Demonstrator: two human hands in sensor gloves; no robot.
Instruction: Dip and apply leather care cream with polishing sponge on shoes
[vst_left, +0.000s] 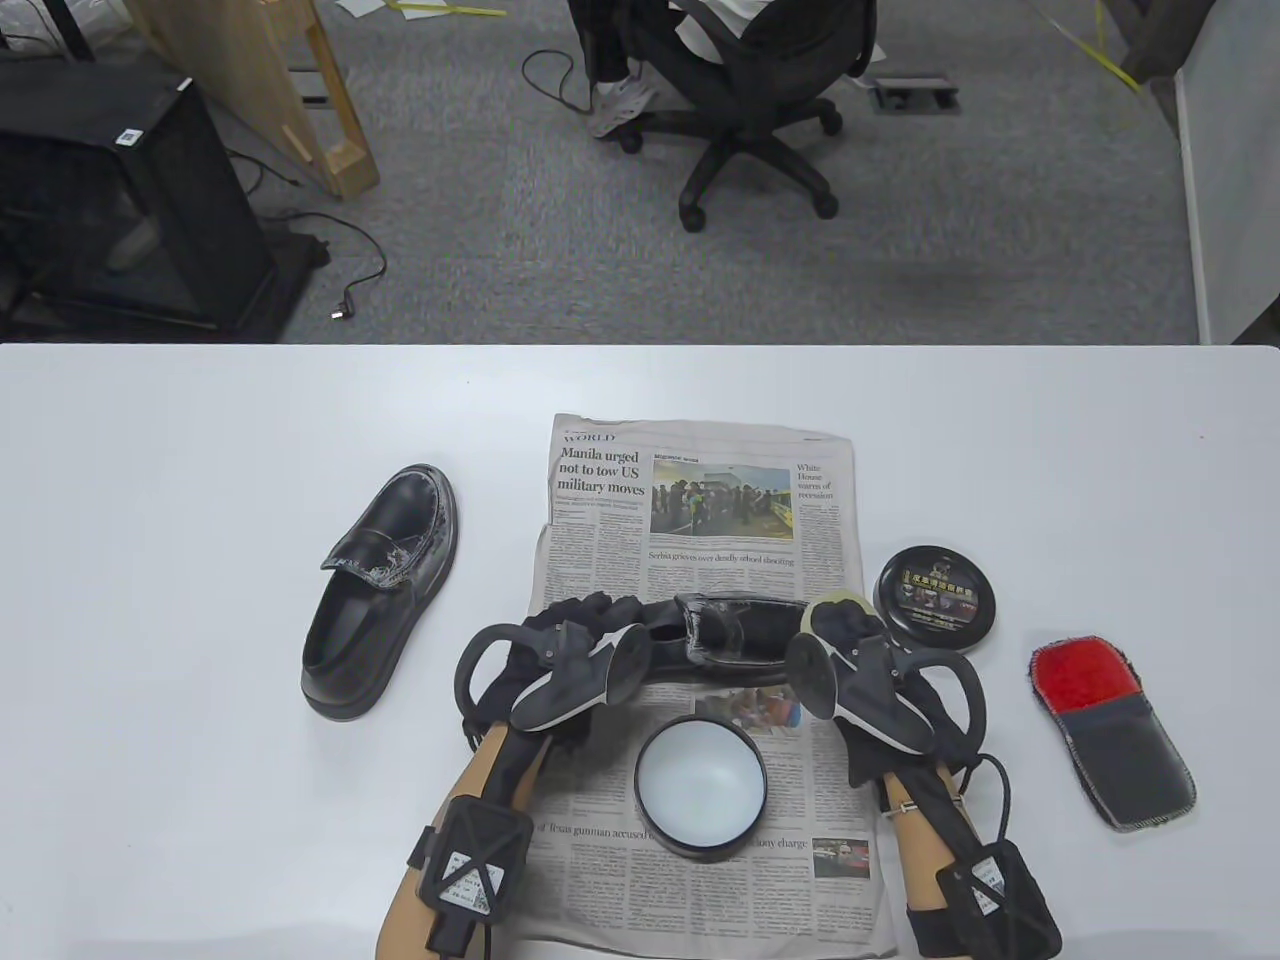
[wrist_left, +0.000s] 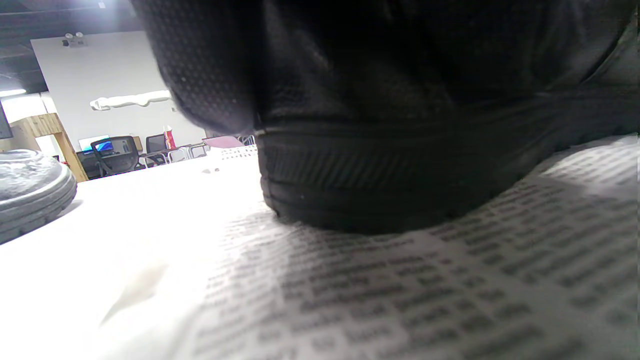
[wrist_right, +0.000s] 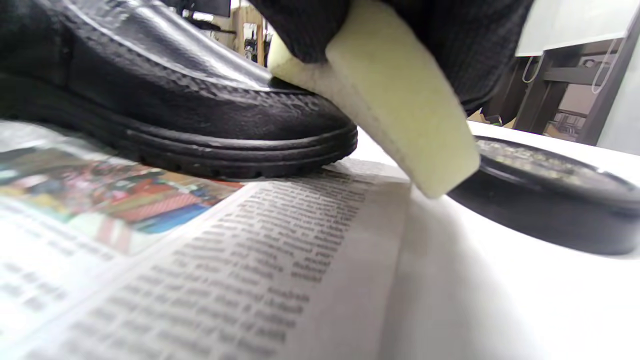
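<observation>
Two black leather shoes are showing: one shoe on the newspaper (vst_left: 735, 628), lying crosswise on the sheet's middle, and a second shoe (vst_left: 380, 590) sitting on the bare white surface (vst_left: 200, 480) just left of the newspaper (vst_left: 700, 500). One open cream tin (vst_left: 700, 788) is standing on the newspaper, just nearer the person than the crosswise shoe, its pale inside facing up. One black lid (vst_left: 937, 598) is lying just off the newspaper's right edge, and one red-and-grey polishing mitt (vst_left: 1110, 735) is lying farther right of the newspaper, well apart from it.

Both gloved hands are working at the crosswise shoe. The left hand (vst_left: 585, 625) is curling round its heel end, holding it down on the newspaper; the left wrist view is showing the sole's ribbed edge pressing into the print. The right hand (vst_left: 850, 640) is pinching one pale yellow sponge (wrist_right: 400, 115) between thumb and fingers, and the sponge's upper edge is touching the toe cap while its lower corner is hanging over the newspaper's right edge, beside the lid.
</observation>
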